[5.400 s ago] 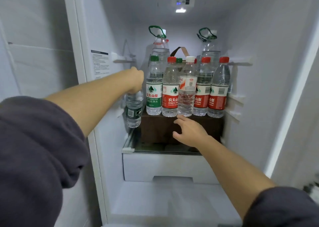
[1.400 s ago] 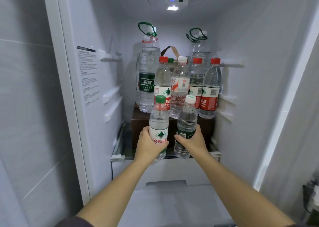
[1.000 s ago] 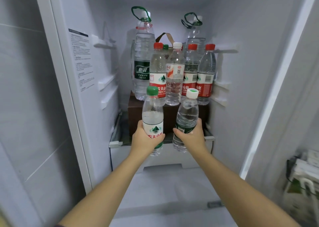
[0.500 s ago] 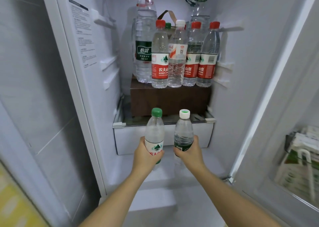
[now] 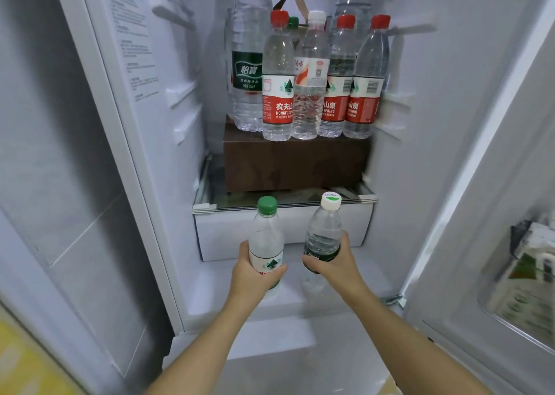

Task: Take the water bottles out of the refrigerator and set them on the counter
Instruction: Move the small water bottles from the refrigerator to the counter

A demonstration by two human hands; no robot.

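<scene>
My left hand (image 5: 253,277) grips a green-capped water bottle (image 5: 266,235) around its label. My right hand (image 5: 332,264) grips a white-capped water bottle (image 5: 326,228) with a dark green label. Both bottles are upright, held in front of the white drawer (image 5: 228,232) of the open refrigerator. Further back, several bottles stand on a brown box (image 5: 295,165): three red-capped bottles (image 5: 277,79), one clear white-capped bottle (image 5: 310,76), and a tall bottle with a green label (image 5: 247,55). Another tall bottle behind them is mostly hidden.
The box sits on a glass shelf (image 5: 210,205). The refrigerator door (image 5: 495,184) stands open at the right, with cartons (image 5: 528,277) in its bin. The fridge's left wall (image 5: 156,94) carries a printed label. A yellow surface (image 5: 27,361) shows at the lower left.
Both hands have drawn the two bottles back and down, out of the shelf area to in front of the drawer. My view has tilted lower, and the door bin has come into sight.
</scene>
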